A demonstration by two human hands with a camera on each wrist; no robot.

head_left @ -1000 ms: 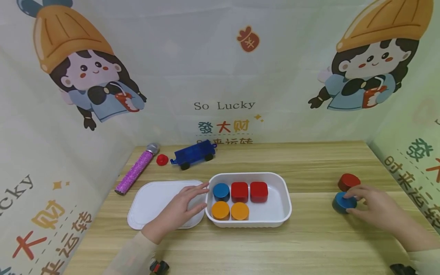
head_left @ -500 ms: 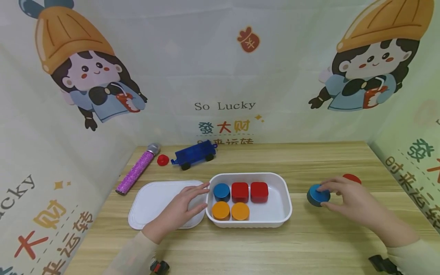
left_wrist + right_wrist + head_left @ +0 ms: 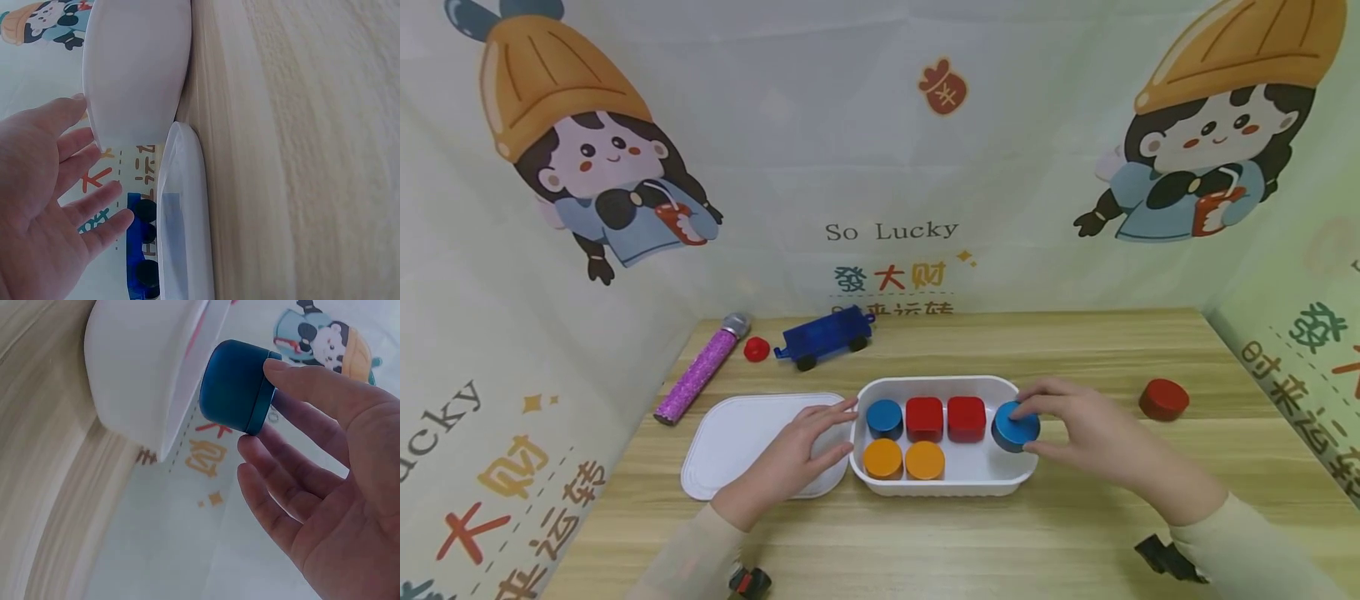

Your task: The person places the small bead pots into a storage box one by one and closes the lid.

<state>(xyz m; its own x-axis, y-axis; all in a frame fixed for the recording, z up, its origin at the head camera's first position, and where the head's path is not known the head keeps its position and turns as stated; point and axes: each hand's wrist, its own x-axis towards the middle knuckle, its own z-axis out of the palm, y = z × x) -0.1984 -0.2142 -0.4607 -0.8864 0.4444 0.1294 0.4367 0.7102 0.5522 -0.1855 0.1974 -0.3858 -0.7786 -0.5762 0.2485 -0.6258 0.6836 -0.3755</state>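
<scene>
Between thumb and fingers, my right hand (image 3: pixel 1093 429) pinches a blue round tin (image 3: pixel 1016 428) over the right end of a white box (image 3: pixel 958 490). The right wrist view shows that blue tin (image 3: pixel 234 386) just above the box's rim. My left hand (image 3: pixel 793 454) has its fingers extended, fingertips touching the box's left rim. Inside the box stand another blue round tin (image 3: pixel 884 418), two red rounded-square tins (image 3: pixel 923 418) (image 3: pixel 966 418) and two orange round tins (image 3: pixel 882 459) (image 3: pixel 925 460). Beneath the left hand lies a white lid (image 3: pixel 737 442).
A red round tin (image 3: pixel 1164 400) stands on the table at the right. Along the back left lie a pink glittery microphone (image 3: pixel 700 371), a small red piece (image 3: pixel 756 349) and a blue toy wagon (image 3: pixel 825 336). A printed cloth (image 3: pixel 760 192) hangs behind the table.
My right hand has carried the blue tin leftward, from beside the red round tin to above the box's right end. The left hand has stayed at the box's left rim.
</scene>
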